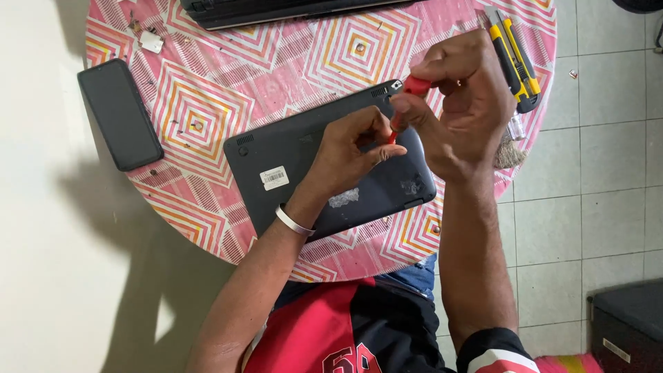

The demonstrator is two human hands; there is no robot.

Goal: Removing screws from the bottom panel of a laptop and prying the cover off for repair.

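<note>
A dark grey laptop (311, 162) lies underside up, set at a slant, on a round table (207, 90) covered in a pink cloth with a diamond pattern; it sits at the table's near edge, just in front of the seated person. A white label and a patch of pale residue show on the laptop's base. Above the laptop's far right corner, the right hand (459, 103) is closed in a fist-like grip around the red handle of a screwdriver (407, 100), whose shaft points down toward the base. The left hand (352, 141) rests on the laptop beside that corner, its fingers curled and pinched about the lower part of the screwdriver; a pale bangle circles its wrist. Right of the laptop, near the table's rim, lies a yellow and black utility knife (514, 59). Left of the laptop, well apart from it, a black phone (119, 114) lies face up. Beyond the laptop, at the table's far edge, part of a second dark device (276, 10) is visible, with a small white part (150, 41) lying to its left.
</note>
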